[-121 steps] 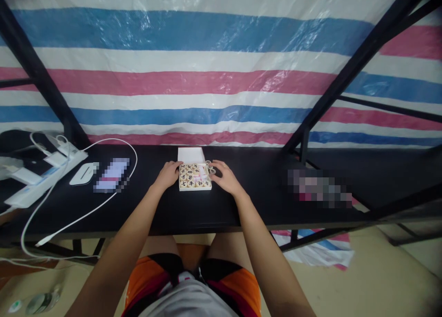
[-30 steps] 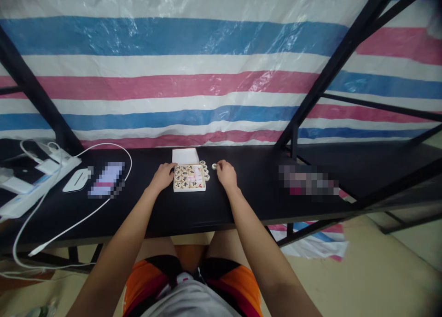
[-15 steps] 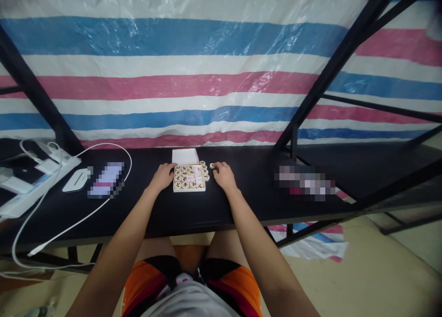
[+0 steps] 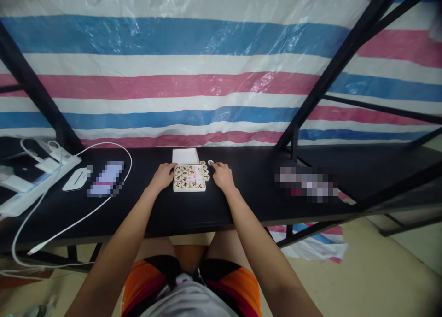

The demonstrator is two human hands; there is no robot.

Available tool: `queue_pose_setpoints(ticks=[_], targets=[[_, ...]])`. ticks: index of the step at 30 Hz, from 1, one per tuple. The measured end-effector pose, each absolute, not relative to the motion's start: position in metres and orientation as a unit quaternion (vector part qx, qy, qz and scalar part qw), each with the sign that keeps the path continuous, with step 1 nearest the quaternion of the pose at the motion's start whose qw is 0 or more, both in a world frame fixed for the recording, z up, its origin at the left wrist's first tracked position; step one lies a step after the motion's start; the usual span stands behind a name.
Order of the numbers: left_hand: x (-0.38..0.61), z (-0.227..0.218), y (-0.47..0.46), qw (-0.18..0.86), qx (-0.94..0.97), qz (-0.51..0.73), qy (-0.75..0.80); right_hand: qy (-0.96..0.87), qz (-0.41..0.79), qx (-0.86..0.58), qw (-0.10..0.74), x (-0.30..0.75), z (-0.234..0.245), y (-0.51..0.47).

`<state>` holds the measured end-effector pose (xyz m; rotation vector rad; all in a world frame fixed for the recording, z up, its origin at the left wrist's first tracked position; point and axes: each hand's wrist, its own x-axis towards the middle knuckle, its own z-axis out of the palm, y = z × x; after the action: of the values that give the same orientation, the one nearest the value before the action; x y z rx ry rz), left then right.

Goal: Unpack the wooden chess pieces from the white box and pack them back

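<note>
A small white box (image 4: pixel 189 190) on the black table holds several round Chinese chess pieces (image 4: pixel 185 173) in rows, black characters up. Some white and pink paper (image 4: pixel 198 173) covers its right part. My left hand (image 4: pixel 162 177) grips the box's left edge, fingers bent against it. Beside the right edge lie several more chess pieces (image 4: pixel 206 172). Past these, my right hand (image 4: pixel 223 175) has its fingertips on a single chess piece (image 4: pixel 210 162). Its fingers are curled, with the thumb side partly hidden. The white lid (image 4: pixel 185 156) lies behind the box.
At left are a white power strip (image 4: pixel 44 183) with plugs, a white cable (image 4: pixel 79 220), a white flat device (image 4: pixel 76 179) and a blurred-out phone-like object (image 4: pixel 107 179). Another blurred item (image 4: pixel 305 183) lies at right. Black metal bars (image 4: pixel 321 73) and a striped plastic sheet (image 4: pixel 179 84) stand behind.
The chess piece at my right fingertips has shifted slightly away from me and left, showing more of its top. My left hand and the box have stayed put.
</note>
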<state>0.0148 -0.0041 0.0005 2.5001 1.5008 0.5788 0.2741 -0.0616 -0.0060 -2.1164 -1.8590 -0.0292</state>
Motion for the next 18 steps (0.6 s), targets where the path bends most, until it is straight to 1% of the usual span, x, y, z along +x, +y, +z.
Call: queue_pose_setpoints(ticks=[9,18], targets=[[0.0151,0.0026,-0.005,0.084,0.839,0.182,0.505,-0.651,0.002,-0.744,0.154,0.2712,-0.002,-0.0638],[0.015,0.0023,-0.0046,0.087,0.839,0.179,0.506,-0.677,0.012,-0.711,0.19,0.2729,-0.0052,-0.0623]])
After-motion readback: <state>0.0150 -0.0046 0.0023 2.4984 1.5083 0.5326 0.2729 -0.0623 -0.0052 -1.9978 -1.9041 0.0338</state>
